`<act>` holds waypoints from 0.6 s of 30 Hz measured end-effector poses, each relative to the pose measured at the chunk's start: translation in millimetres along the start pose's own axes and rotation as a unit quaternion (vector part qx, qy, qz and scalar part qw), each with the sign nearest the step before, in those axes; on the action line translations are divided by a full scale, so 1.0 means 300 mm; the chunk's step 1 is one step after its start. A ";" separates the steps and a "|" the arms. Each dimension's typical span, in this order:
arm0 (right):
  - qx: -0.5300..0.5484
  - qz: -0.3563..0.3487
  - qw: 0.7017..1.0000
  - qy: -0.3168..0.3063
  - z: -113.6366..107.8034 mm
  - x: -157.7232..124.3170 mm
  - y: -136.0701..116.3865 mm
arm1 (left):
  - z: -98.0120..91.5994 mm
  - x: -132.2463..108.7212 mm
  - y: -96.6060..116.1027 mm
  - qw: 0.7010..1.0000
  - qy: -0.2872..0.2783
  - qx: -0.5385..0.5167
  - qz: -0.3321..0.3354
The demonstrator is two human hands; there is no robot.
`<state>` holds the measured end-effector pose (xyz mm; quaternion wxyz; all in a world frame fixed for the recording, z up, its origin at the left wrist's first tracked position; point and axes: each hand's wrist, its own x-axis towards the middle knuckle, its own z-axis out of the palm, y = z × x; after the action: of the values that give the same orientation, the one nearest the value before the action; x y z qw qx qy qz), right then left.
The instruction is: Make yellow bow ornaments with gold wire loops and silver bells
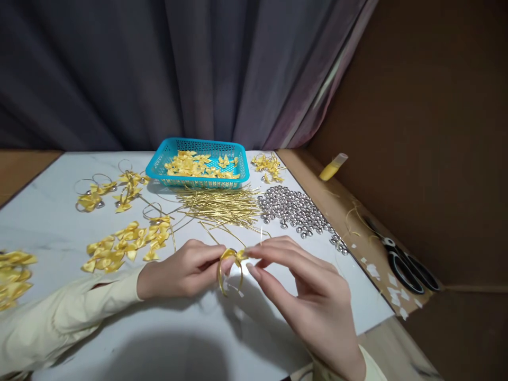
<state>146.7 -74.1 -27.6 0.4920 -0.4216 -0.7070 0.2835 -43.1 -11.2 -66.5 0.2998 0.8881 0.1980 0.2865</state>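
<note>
In the middle of the head view, my left hand [190, 270] pinches a small yellow ribbon bow [228, 255] between thumb and fingers. A gold wire twist tie [219, 278] hangs from the bow in a curved, unclosed loop. From the other side, the fingertips of my right hand [305, 286] hold the bow's right end, with the thumb just below. Part of the bow is hidden by my fingers. Just beyond my hands lies a pile of gold wire ties [222, 206]. Small silver bells [291, 209] are heaped to its right.
A blue plastic basket [198, 182] with yellow bows stands at the back. Looped bows with bells [89, 201] lie on the left, above loose yellow bows [127, 243]. Black-handled scissors [407, 270], paper scraps [373, 271] and a yellow-filled tube [333, 167] lie along the right side.
</note>
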 end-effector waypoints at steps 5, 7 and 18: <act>-0.006 0.040 0.997 0.061 0.032 -0.043 -0.001 | -0.001 0.000 0.006 1.000 0.006 -0.013 -0.027; -0.048 0.063 0.995 0.057 0.054 -0.055 0.005 | -0.001 -0.001 0.010 0.999 0.010 -0.017 -0.026; -0.071 0.079 0.994 0.021 0.068 -0.057 -0.005 | 0.000 -0.002 0.011 1.000 0.012 0.016 0.004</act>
<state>129.9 -89.6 -41.4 0.4515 -0.5155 -0.6797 0.2617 -43.1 -13.9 -64.7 0.2821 0.8902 0.2027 0.2948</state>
